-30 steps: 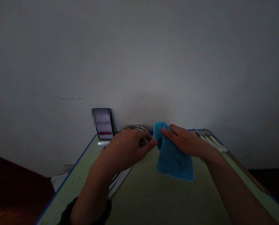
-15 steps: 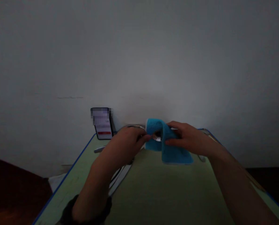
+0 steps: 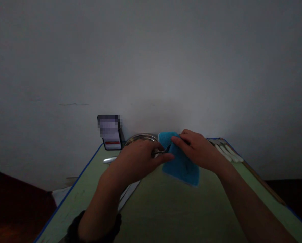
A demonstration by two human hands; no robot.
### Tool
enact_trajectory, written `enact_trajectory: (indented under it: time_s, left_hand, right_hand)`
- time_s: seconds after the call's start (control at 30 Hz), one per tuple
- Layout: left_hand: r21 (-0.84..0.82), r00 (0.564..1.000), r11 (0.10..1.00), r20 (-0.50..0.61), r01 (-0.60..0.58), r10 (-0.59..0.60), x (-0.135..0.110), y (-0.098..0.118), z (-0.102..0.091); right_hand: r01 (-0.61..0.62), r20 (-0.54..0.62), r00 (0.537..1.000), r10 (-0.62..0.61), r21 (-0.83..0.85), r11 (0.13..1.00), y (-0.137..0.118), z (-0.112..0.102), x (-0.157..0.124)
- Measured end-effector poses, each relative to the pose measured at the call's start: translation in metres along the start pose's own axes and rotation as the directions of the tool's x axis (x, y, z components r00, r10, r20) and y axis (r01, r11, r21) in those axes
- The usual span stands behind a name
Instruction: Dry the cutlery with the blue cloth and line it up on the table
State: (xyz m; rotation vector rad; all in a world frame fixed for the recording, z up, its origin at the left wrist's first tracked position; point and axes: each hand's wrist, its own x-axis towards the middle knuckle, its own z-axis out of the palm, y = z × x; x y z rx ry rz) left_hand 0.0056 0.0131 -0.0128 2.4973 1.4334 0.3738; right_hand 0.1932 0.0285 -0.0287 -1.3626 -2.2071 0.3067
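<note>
My left hand [image 3: 146, 157] pinches a shiny metal utensil, apparently a spoon [image 3: 161, 152], between thumb and fingers. The spoon's far end runs into a blue cloth [image 3: 182, 165]. Closed on the upper part of that cloth, my right hand [image 3: 195, 148] presses it around the utensil with thumb and fingers. The lower half of the cloth hangs loose over the table. Behind my left hand stands a round metal bowl or pan [image 3: 141, 135], mostly covered by the hand.
A phone [image 3: 111, 133] leans against the wall at the back left. Several white-handled utensils [image 3: 229, 153] lie at the right edge of the green table [image 3: 171, 216]. A metal handle [image 3: 109, 160] pokes out left of my hand. Pale, long-handled items [image 3: 130, 194] lie partly under my left forearm.
The cloth, draped open around the spoon's shiny end before, is now folded over it. My right hand has shifted slightly left, uncovering the white-handled utensils.
</note>
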Motion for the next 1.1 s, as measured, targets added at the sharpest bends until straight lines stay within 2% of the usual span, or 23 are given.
enact_trajectory:
  time_s: [0.1, 0.27, 0.33, 0.43, 0.53, 0.63, 0.7, 0.77, 0.83, 0.97, 1.1]
  left_hand:
    - [-0.002, 1.0, 1.0, 0.004, 0.01, -0.01, 0.002, -0.001, 0.001]
    - [0.038, 1.0, 0.999, -0.003, 0.004, -0.004, 0.002, -0.004, 0.0]
    - [0.064, 1.0, 0.997, -0.011, 0.03, -0.029, 0.001, -0.004, -0.001]
    - [0.112, 0.998, 0.992, -0.028, 0.056, -0.054, -0.001, -0.004, -0.002]
    - [0.147, 0.998, 0.987, -0.031, 0.065, -0.061, -0.002, -0.004, -0.001]
    - [0.145, 0.998, 0.988, -0.029, 0.062, -0.058, -0.002, -0.003, 0.0]
    - [0.146, 0.997, 0.987, -0.048, 0.061, -0.054, -0.001, -0.002, 0.0]
    - [0.147, 0.996, 0.987, -0.072, 0.07, -0.06, -0.001, 0.0, -0.001]
    - [0.127, 0.995, 0.989, -0.082, 0.071, -0.06, 0.0, 0.002, -0.002]
    - [0.069, 0.996, 0.996, -0.081, 0.049, -0.043, 0.003, 0.005, -0.001]
    - [0.046, 0.997, 0.999, -0.074, 0.01, -0.006, 0.002, 0.004, 0.0]
  right_hand:
    - [-0.071, -0.049, 0.996, 0.075, 0.075, 0.995, -0.002, 0.001, 0.003]
    - [-0.082, 0.017, 0.997, 0.081, 0.21, 0.974, 0.008, -0.003, 0.001]
    - [-0.045, 0.027, 0.999, 0.04, 0.211, 0.977, 0.014, -0.006, -0.003]
    - [0.031, 0.126, 0.991, -0.05, 0.154, 0.988, 0.018, -0.011, -0.009]
    - [0.036, 0.166, 0.985, -0.048, 0.076, 0.997, 0.018, -0.013, -0.012]
    - [-0.005, 0.107, 0.994, 0.002, 0.025, 1.0, 0.016, -0.011, -0.01]
    - [-0.058, 0.025, 0.998, 0.057, 0.037, 0.998, 0.014, -0.007, -0.008]
    - [-0.134, -0.066, 0.988, 0.139, 0.08, 0.988, 0.01, -0.004, -0.006]
    - [-0.186, -0.106, 0.975, 0.196, 0.097, 0.978, 0.006, -0.002, -0.005]
    - [-0.131, 0.012, 0.991, 0.13, 0.039, 0.991, 0.0, -0.003, -0.004]
    - [-0.047, 0.085, 0.996, 0.035, 0.146, 0.988, 0.006, -0.009, 0.0]
